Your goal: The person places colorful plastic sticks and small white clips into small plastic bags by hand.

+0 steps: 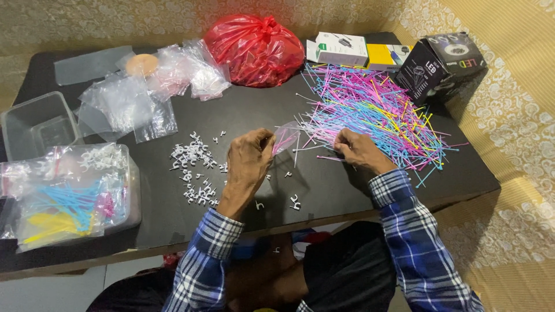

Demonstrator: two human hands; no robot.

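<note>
— What has the left hand (250,155) got?

— Its fingers are pinched shut on the edge of a small clear bag (285,138) with a few pink ties showing inside. The bag sits just above the black table (324,185), between the two hands, its long axis slanting from the left hand's fingertips up and away toward the big pile.

— And the right hand (359,149)?

— Curled loosely, fingertips down at the near edge of the heap of cable ties (376,110). Whether it actually grips any I cannot tell. The ties are pink, blue, yellow and white; most lie with their long axes running from the far left toward the near right, though many cross at odd angles.

— What lies around them?

— White cable clips (193,167) are scattered left of the left hand. Farther left, filled bags rest on a clear plastic box (69,196). At the far edge there is a red plastic bag (254,49), with a black carton (448,66) near the right corner.
</note>
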